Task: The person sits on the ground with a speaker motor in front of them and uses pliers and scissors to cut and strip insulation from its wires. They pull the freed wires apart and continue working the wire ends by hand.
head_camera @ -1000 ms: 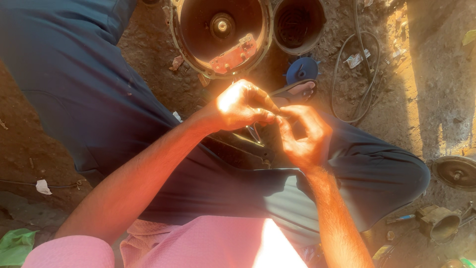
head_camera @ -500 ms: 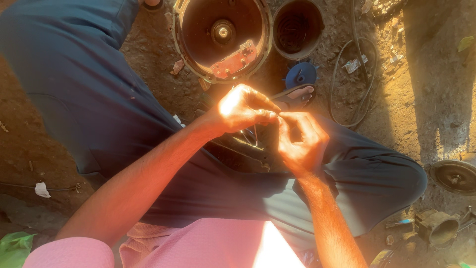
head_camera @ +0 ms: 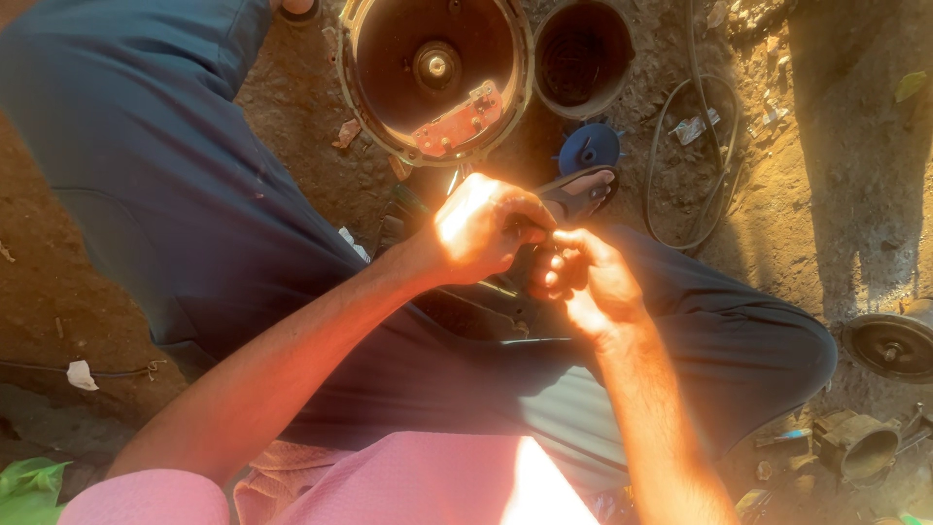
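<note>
My left hand and my right hand meet above my lap, fingertips pressed together. Both pinch a small dark part between them; strong sunlight and the curled fingers hide what it is. My crossed legs in dark blue trousers lie under the hands. Just past them, on the dirt, stands a round metal motor housing with a red plate inside it.
A dark cylindrical shell stands right of the housing, with a blue fan wheel below it and my sandalled foot beside that. A grey cable loop lies to the right. A round motor part and a metal fitting sit at the right edge.
Both hands have sunk slightly lower in view and their fingers have curled tighter around the small part. Nothing on the ground has moved.
</note>
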`<act>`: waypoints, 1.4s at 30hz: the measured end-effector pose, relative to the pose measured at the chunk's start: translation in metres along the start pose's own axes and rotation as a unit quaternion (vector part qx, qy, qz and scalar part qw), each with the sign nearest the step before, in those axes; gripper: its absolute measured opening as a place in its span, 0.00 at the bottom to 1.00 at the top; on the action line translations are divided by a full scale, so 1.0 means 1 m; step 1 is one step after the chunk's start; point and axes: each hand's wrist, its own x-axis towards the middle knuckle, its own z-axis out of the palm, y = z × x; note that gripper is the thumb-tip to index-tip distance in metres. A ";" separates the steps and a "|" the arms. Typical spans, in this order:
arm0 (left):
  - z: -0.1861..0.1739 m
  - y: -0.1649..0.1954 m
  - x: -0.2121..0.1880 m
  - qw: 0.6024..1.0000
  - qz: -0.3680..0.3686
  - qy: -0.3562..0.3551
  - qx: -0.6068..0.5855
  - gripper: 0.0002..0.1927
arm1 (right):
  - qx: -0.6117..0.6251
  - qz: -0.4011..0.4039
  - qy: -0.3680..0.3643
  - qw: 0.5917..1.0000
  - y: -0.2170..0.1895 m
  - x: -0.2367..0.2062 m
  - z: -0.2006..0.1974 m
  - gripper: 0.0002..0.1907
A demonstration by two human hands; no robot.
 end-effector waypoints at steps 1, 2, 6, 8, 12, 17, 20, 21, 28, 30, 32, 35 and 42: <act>-0.001 0.000 0.000 1.000 0.001 -0.009 -0.010 0.08 | -0.023 -0.014 0.003 1.000 -0.002 -0.003 0.001 0.11; -0.001 -0.001 0.000 1.000 0.000 -0.007 -0.023 0.08 | -0.046 -0.028 0.005 0.999 -0.004 -0.007 0.004 0.10; -0.002 -0.005 0.000 0.998 -0.041 -0.016 -0.048 0.08 | -0.384 -0.326 0.086 0.859 -0.006 -0.034 0.021 0.09; -0.001 -0.009 0.001 0.994 -0.059 -0.029 -0.087 0.07 | -0.541 -0.473 0.115 0.686 -0.005 -0.043 0.029 0.12; 0.000 -0.015 0.004 0.980 -0.117 -0.079 -0.139 0.09 | -0.591 -0.551 0.077 0.584 -0.007 -0.049 0.039 0.13; -0.007 -0.020 0.000 0.981 -0.074 -0.081 -0.160 0.10 | -0.624 -0.552 0.043 0.551 -0.014 -0.043 0.040 0.12; -0.008 -0.021 0.002 0.983 -0.084 -0.088 -0.141 0.10 | -0.623 -0.563 0.023 0.542 -0.013 -0.039 0.034 0.10; -0.006 -0.020 0.002 0.985 -0.089 -0.087 -0.118 0.09 | -0.629 -0.554 0.026 0.545 -0.010 -0.037 0.032 0.08; 0.001 -0.004 0.003 0.993 -0.108 -0.042 -0.024 0.08 | 0.022 -0.027 -0.045 0.998 0.018 -0.008 0.001 0.06; -0.002 0.000 0.003 0.993 -0.105 -0.039 -0.038 0.08 | -0.014 -0.035 -0.026 0.999 0.013 -0.004 -0.006 0.08; -0.005 0.005 0.002 0.987 -0.123 -0.054 -0.085 0.08 | -0.046 -0.039 -0.001 0.998 0.006 -0.009 -0.007 0.10; -0.011 0.009 0.003 0.970 -0.173 -0.088 -0.149 0.10 | -0.254 -0.161 0.072 0.951 -0.004 -0.029 0.003 0.10; -0.012 0.011 0.006 0.961 -0.188 -0.099 -0.175 0.08 | -0.640 -0.524 0.058 0.559 -0.017 -0.056 0.039 0.14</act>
